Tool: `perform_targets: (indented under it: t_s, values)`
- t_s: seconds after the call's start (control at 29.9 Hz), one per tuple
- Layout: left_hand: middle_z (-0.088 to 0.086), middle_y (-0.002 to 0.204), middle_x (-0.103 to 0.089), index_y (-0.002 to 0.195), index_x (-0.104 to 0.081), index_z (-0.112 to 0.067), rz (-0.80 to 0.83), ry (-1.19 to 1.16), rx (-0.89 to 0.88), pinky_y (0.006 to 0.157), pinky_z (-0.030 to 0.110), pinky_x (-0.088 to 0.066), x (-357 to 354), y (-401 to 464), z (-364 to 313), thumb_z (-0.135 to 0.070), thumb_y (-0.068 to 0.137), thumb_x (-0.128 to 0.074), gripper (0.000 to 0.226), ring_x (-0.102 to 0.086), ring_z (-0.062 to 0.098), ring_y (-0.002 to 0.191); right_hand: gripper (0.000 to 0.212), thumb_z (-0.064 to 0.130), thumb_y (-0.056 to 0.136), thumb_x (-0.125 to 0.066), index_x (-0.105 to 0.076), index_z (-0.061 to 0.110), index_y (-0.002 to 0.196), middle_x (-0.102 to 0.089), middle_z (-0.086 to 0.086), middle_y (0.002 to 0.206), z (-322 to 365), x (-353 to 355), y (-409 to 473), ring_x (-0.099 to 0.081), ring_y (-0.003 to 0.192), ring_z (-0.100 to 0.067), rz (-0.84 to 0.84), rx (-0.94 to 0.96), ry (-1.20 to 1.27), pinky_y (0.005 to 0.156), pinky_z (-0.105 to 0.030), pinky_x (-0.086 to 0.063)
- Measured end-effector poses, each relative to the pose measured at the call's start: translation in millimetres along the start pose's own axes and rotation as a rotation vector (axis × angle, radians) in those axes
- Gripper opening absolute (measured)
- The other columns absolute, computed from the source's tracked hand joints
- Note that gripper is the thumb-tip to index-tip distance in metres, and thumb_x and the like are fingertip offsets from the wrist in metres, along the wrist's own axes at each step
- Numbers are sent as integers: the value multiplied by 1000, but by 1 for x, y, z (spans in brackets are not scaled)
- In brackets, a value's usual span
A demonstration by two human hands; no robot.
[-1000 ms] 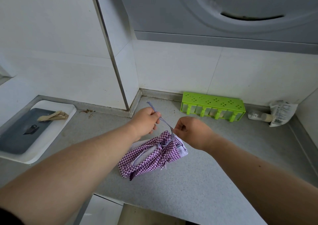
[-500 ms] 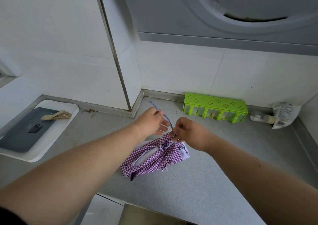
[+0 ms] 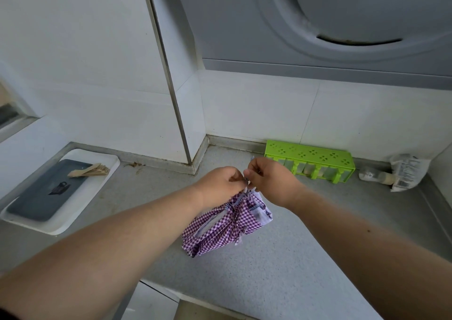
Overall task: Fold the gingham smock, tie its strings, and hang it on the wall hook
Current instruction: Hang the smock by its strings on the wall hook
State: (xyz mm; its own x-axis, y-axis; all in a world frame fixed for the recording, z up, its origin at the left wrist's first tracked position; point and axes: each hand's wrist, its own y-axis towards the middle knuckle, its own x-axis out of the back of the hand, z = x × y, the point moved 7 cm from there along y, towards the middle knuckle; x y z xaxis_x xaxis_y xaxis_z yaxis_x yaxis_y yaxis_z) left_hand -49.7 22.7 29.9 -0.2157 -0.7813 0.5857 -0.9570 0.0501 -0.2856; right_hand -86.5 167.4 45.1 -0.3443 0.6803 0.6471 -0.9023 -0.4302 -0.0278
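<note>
Two bare hands meet above one folded bundle of purple-and-white gingham smock [image 3: 226, 224], which lies on the grey speckled countertop [image 3: 305, 258] near its middle, its lower end towards the counter's front edge and its upper end lifted slightly towards the hands. The left hand [image 3: 221, 185] has its fingers curled in, pinching the thin strings [image 3: 246, 189] that rise from the top of the bundle; the right hand [image 3: 271, 180] is curled the same way, thumb and forefinger nipping the strings right beside the left fingertips, so the two hands touch or nearly touch at that point. One short string end pokes up above the right hand's knuckles. One white patch with a dark print shows at the right end of the bundle, under the right wrist. Further off, one lime-green perforated rack [image 3: 309, 159] stands against the back wall, and one crumpled clear packet [image 3: 404, 171] with a small bottle-like thing beside it lies in the right corner. At the left, one white tray [image 3: 97, 187] holds one dark grey board, on which rest a small black clip and a little bunch of pale wooden sticks [image 3: 89, 170]; their count cannot be told. White tiled walls meet at a jutting corner edged with one metal strip behind the hands, and one grey appliance front with a round recessed door [image 3: 342, 21] fills the upper right.
</note>
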Motion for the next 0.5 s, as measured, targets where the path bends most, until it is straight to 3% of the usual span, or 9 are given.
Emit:
perform_targets:
  t_s: [0.1,0.27,0.4,0.47,0.5]
  values:
    - [4,103,-78,92,-70,-22,14,-53,-18,102,50,-54,5,-2,-2,-39,91,-70,17,-72,23,105,19,32,103,-61,-59,21,87,-72,3,80,8,5,-1,-66,73,-13,-22,11,-1,64,-32,-48]
    - [6,113,-76,108,-70,-19,-6,-43,-53,102,44,-55,8,-10,-7,-47,92,-77,33,-72,21,109,22,32,103,-61,-57,26,82,-59,10,72,25,11,-3,-50,62,-5,-49,38,-13,59,-26,-37]
    - [4,88,-76,90,-71,-19,-92,-69,-64,92,51,-57,17,-16,-11,-61,81,-75,43,-70,23,81,21,33,102,-62,-57,24,83,-54,10,67,39,14,-4,-43,56,-4,-65,67,-41,56,-25,-34]
    - [7,90,-78,90,-70,-15,-80,-175,-60,97,53,-57,20,-21,-12,-66,76,-73,52,-74,28,87,22,33,102,-62,-56,25,82,-55,10,67,47,20,-7,-44,53,-2,-81,82,-53,53,-20,-33]
    - [8,94,-80,92,-69,-14,-56,-220,-62,102,53,-56,22,-24,-14,-59,84,-73,46,-76,27,93,22,33,102,-62,-56,25,83,-59,10,70,52,22,-7,-46,54,-1,-83,92,-49,52,-18,-34]
